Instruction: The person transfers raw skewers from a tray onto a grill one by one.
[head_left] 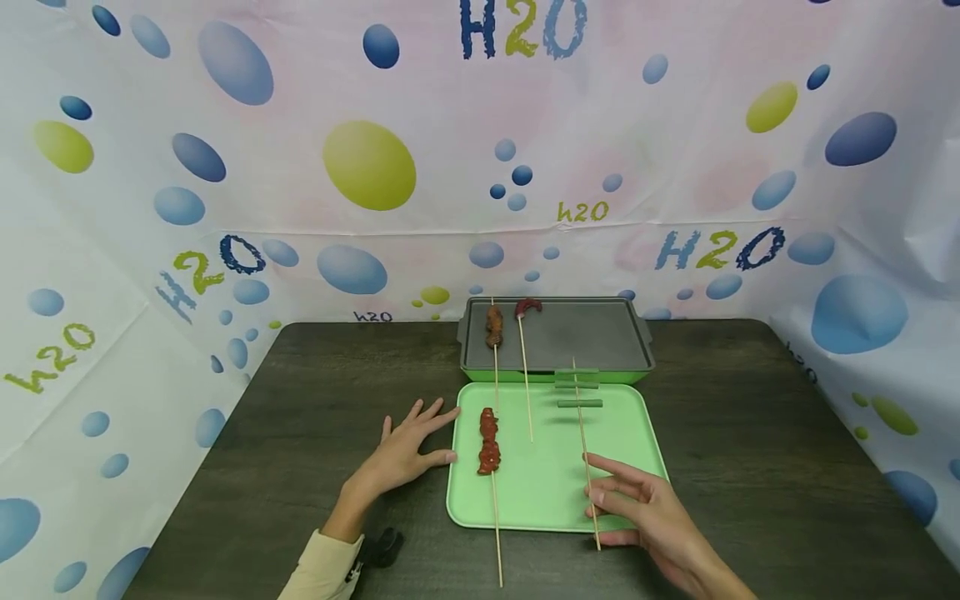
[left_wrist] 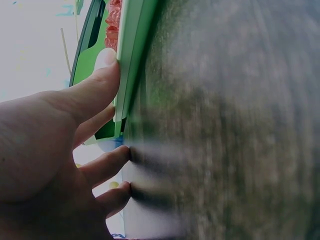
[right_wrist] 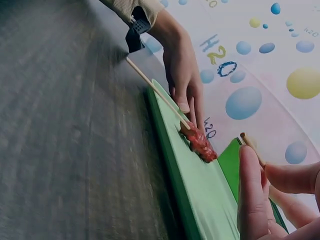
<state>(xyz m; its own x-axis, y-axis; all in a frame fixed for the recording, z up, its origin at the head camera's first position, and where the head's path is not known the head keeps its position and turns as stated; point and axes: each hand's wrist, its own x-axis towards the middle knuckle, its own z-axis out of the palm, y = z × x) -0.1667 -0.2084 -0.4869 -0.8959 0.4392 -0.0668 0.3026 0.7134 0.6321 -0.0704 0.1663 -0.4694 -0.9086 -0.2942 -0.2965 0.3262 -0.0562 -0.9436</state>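
I've got the right hand pinching a green-piece skewer over the green tray, the left hand, fingers spread, touching its left rim! A red skewer lies there; behind, the grill pan bears two more.

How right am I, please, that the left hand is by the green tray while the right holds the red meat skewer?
Not the red meat skewer: the head view shows the right hand holding the skewer with green pieces; the rest stands.
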